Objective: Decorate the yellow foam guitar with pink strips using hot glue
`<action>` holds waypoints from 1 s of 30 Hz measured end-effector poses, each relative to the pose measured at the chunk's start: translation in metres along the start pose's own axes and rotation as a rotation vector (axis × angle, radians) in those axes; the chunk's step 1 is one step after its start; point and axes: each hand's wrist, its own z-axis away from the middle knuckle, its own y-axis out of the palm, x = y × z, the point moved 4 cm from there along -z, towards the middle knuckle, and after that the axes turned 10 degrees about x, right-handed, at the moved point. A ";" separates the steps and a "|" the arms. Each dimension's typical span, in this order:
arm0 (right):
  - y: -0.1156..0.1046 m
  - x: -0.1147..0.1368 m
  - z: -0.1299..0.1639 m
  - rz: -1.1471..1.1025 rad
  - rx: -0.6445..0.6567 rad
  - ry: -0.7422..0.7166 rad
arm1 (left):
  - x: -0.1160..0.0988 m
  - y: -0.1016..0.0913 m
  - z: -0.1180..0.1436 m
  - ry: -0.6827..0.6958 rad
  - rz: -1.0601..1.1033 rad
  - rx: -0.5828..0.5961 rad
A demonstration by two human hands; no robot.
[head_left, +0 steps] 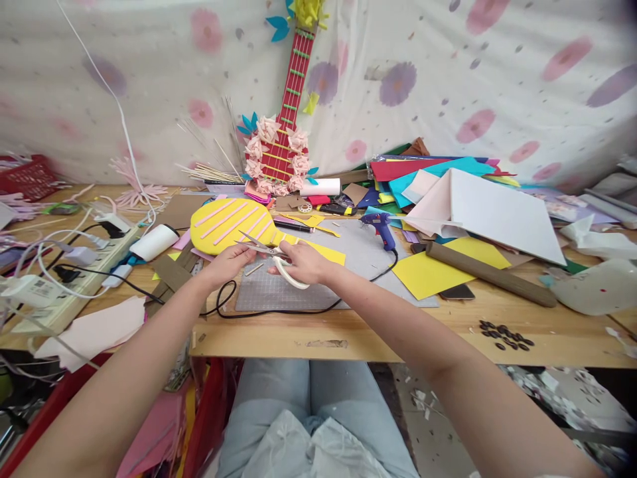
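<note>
Clock centred on my hands: my left hand (229, 264) is pinched narrow at the blades of the scissors (288, 273); whether its fingertips hold anything, I cannot tell. My right hand (301, 262) grips the scissors' white handles and partly hides the neck of a yellow guitar (229, 222), pink-striped, at 10 to 11 o'clock. At 12, a red guitar (298, 73) is cut off at the top. At 7, a red bin (206, 405), partly under the table (279, 342), contains pink sheets (154, 431); at 10, a red basket (30, 179) with blurred contents. A grey mat (298, 300) lies beneath my hands; a flowered curtain (149, 66) hangs behind the wooden table
</note>
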 end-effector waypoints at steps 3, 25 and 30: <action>0.002 -0.001 -0.001 0.004 0.006 0.018 | 0.002 -0.001 0.003 0.016 0.040 0.008; -0.008 -0.003 -0.002 -0.040 0.016 -0.132 | -0.015 -0.001 0.004 -0.018 -0.027 0.067; -0.009 -0.006 0.001 -0.044 0.008 -0.077 | -0.015 0.000 0.003 -0.006 -0.060 0.106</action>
